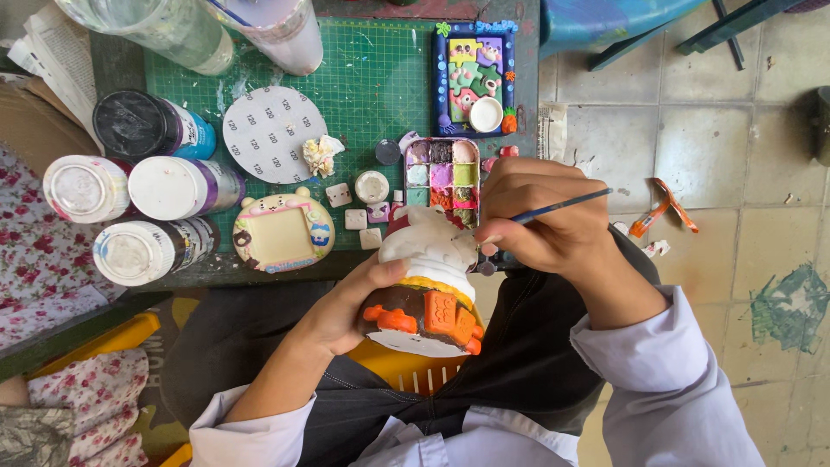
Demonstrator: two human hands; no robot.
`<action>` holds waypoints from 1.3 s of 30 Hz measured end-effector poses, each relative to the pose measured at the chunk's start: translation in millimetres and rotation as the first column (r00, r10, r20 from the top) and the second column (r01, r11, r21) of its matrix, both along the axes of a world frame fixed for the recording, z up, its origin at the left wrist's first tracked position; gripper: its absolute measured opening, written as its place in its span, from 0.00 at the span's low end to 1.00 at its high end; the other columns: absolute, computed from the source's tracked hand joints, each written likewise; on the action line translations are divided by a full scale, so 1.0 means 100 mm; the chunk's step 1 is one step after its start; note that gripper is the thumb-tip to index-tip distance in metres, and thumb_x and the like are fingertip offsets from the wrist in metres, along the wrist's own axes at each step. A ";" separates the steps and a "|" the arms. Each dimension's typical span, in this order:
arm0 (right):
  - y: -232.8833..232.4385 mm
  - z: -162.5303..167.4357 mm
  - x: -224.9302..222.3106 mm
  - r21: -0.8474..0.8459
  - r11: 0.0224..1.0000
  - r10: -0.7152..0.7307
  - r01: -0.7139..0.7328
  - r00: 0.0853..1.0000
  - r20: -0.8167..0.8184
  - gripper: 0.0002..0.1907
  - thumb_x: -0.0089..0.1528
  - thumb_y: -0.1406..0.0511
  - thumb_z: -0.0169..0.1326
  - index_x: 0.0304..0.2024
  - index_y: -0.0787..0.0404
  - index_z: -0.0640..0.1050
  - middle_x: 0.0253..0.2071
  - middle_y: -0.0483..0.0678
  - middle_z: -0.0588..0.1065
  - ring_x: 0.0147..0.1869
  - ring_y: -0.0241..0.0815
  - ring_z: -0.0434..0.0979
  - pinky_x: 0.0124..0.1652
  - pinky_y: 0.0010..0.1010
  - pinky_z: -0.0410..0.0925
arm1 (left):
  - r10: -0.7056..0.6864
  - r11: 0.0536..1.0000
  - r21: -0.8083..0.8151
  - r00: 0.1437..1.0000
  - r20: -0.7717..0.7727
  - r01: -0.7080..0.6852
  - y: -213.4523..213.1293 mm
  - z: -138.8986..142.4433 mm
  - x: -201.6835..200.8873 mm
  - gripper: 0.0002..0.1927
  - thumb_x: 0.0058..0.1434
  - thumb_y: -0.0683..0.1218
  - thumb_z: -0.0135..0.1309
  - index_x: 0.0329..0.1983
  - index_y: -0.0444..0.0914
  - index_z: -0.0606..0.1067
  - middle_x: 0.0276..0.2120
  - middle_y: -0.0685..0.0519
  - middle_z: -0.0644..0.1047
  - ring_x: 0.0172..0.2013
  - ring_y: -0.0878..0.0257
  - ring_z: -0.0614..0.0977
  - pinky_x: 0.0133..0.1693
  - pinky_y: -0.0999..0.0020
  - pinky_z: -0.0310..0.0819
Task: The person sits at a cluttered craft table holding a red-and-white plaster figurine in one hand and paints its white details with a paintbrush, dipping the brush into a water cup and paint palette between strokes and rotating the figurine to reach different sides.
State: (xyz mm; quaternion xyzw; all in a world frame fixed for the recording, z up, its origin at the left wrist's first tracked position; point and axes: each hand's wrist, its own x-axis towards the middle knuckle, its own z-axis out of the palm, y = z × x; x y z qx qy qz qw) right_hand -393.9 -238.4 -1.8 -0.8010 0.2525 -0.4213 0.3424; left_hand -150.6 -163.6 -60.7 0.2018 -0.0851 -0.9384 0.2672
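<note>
Clearly your left hand [346,303] cups the figurine [428,285] from its side, fingers closed round the painted brown and orange base, holding it tilted over your lap just below the table [121,60] edge; it looks rigid, fairly light and breakable, so grip the base, away from what may be wet paint; your right hand [540,220] pinches a thin brush [558,206] like a pen, wrist bent, tip on the white upper part; the palette [443,177] sits just above
</note>
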 end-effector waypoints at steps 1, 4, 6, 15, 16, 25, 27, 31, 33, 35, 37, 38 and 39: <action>0.00 -0.01 0.00 0.001 1.000 0.002 -0.002 1.000 -0.006 0.12 0.67 0.65 0.60 0.35 0.67 0.74 0.29 0.50 0.75 0.34 0.47 0.78 0.33 0.32 0.70 | 0.003 1.000 -0.007 1.000 0.003 -0.003 0.01 -0.01 0.00 0.43 0.60 0.59 0.60 0.69 0.27 0.62 0.58 0.39 0.75 0.56 0.53 0.80 0.60 0.58 0.74; -0.02 -0.04 0.01 -0.030 0.999 0.016 -0.017 1.000 -0.020 0.10 0.67 0.66 0.60 0.36 0.67 0.74 0.30 0.51 0.75 0.34 0.48 0.77 0.35 0.34 0.71 | 0.019 1.000 -0.005 1.000 0.003 -0.019 0.02 -0.03 -0.02 0.43 0.61 0.59 0.60 0.70 0.26 0.62 0.58 0.39 0.75 0.56 0.53 0.80 0.60 0.57 0.74; -0.03 -0.05 0.02 -0.092 0.995 0.027 -0.029 0.999 -0.026 0.11 0.66 0.67 0.61 0.36 0.68 0.74 0.30 0.53 0.74 0.34 0.49 0.76 0.36 0.37 0.70 | 0.027 1.000 0.006 1.000 0.016 -0.027 0.04 -0.06 -0.02 0.42 0.62 0.58 0.59 0.70 0.26 0.62 0.58 0.39 0.75 0.56 0.53 0.80 0.60 0.57 0.74; -0.09 -0.04 0.07 -0.258 0.951 0.164 -0.170 0.986 -0.043 0.13 0.65 0.66 0.63 0.33 0.68 0.74 0.29 0.51 0.74 0.33 0.50 0.76 0.33 0.39 0.68 | 0.037 0.997 0.061 0.999 0.011 -0.038 0.10 -0.17 0.00 0.36 0.67 0.54 0.52 0.69 0.24 0.63 0.57 0.37 0.76 0.55 0.52 0.81 0.60 0.54 0.74; -0.10 -0.04 0.08 -0.269 0.946 0.174 -0.180 0.984 -0.048 0.13 0.65 0.66 0.62 0.34 0.68 0.74 0.29 0.51 0.74 0.33 0.51 0.76 0.34 0.40 0.69 | 0.040 0.997 0.059 0.999 0.006 -0.040 0.10 -0.17 0.00 0.36 0.67 0.54 0.52 0.69 0.25 0.62 0.57 0.37 0.76 0.55 0.52 0.81 0.60 0.54 0.74; -0.10 -0.03 0.08 -0.240 0.948 0.192 -0.209 0.977 -0.092 0.09 0.68 0.67 0.57 0.36 0.68 0.73 0.32 0.53 0.74 0.36 0.54 0.75 0.37 0.42 0.69 | 0.070 0.987 0.141 0.998 0.012 -0.071 0.12 -0.17 0.01 0.34 0.68 0.53 0.51 0.70 0.27 0.62 0.58 0.37 0.75 0.56 0.51 0.80 0.60 0.51 0.73; -0.10 -0.03 0.08 -0.230 0.951 0.182 -0.205 0.976 -0.118 0.09 0.67 0.67 0.57 0.36 0.67 0.73 0.32 0.53 0.74 0.36 0.54 0.75 0.37 0.43 0.68 | 0.074 0.986 0.147 0.997 0.009 -0.075 0.12 -0.17 0.01 0.34 0.68 0.53 0.51 0.70 0.27 0.62 0.59 0.38 0.75 0.56 0.51 0.80 0.60 0.51 0.73; -0.09 -0.01 0.08 -0.227 0.954 0.166 -0.197 0.975 -0.149 0.10 0.68 0.66 0.57 0.36 0.67 0.73 0.32 0.52 0.73 0.37 0.54 0.75 0.37 0.43 0.68 | 0.081 0.986 0.148 0.997 0.004 -0.081 0.12 -0.18 0.01 0.34 0.67 0.52 0.51 0.70 0.28 0.61 0.59 0.37 0.75 0.57 0.50 0.80 0.61 0.51 0.73; -0.09 0.00 0.07 -0.251 0.949 0.149 -0.189 0.974 -0.169 0.10 0.69 0.66 0.56 0.36 0.67 0.73 0.32 0.52 0.73 0.37 0.55 0.75 0.38 0.43 0.68 | 0.076 0.987 0.145 0.997 0.007 -0.076 0.12 -0.18 0.02 0.34 0.67 0.53 0.51 0.70 0.27 0.62 0.59 0.37 0.75 0.57 0.50 0.80 0.61 0.51 0.73; -0.10 0.01 0.06 -0.263 0.947 0.159 -0.186 0.980 -0.122 0.10 0.69 0.65 0.54 0.36 0.66 0.73 0.32 0.52 0.74 0.37 0.54 0.75 0.38 0.43 0.69 | 0.071 0.989 0.131 0.997 0.013 -0.072 0.11 -0.18 0.03 0.35 0.68 0.53 0.51 0.70 0.26 0.62 0.59 0.36 0.75 0.57 0.49 0.80 0.61 0.50 0.73; -0.10 0.01 0.07 -0.258 0.945 0.182 -0.202 0.978 -0.100 0.11 0.70 0.64 0.52 0.37 0.67 0.73 0.32 0.52 0.74 0.37 0.53 0.75 0.39 0.43 0.69 | 0.076 0.989 0.130 0.997 -0.004 -0.075 0.12 -0.17 0.03 0.35 0.68 0.53 0.51 0.70 0.27 0.61 0.59 0.37 0.75 0.57 0.50 0.79 0.61 0.51 0.73; -0.09 0.01 0.07 -0.243 0.945 0.198 -0.217 0.975 -0.100 0.12 0.70 0.64 0.51 0.37 0.67 0.72 0.33 0.52 0.73 0.37 0.53 0.75 0.39 0.43 0.70 | 0.078 0.989 0.131 0.997 -0.013 -0.075 0.12 -0.17 0.03 0.35 0.68 0.53 0.51 0.70 0.27 0.61 0.59 0.37 0.75 0.57 0.50 0.79 0.61 0.51 0.73; -0.09 0.01 0.07 -0.229 0.945 0.214 -0.232 0.971 -0.102 0.12 0.71 0.63 0.51 0.37 0.67 0.72 0.33 0.52 0.73 0.37 0.54 0.75 0.40 0.43 0.70 | 0.078 0.988 0.132 0.997 -0.011 -0.076 0.12 -0.17 0.03 0.35 0.68 0.53 0.51 0.70 0.27 0.61 0.59 0.37 0.75 0.57 0.50 0.79 0.61 0.51 0.73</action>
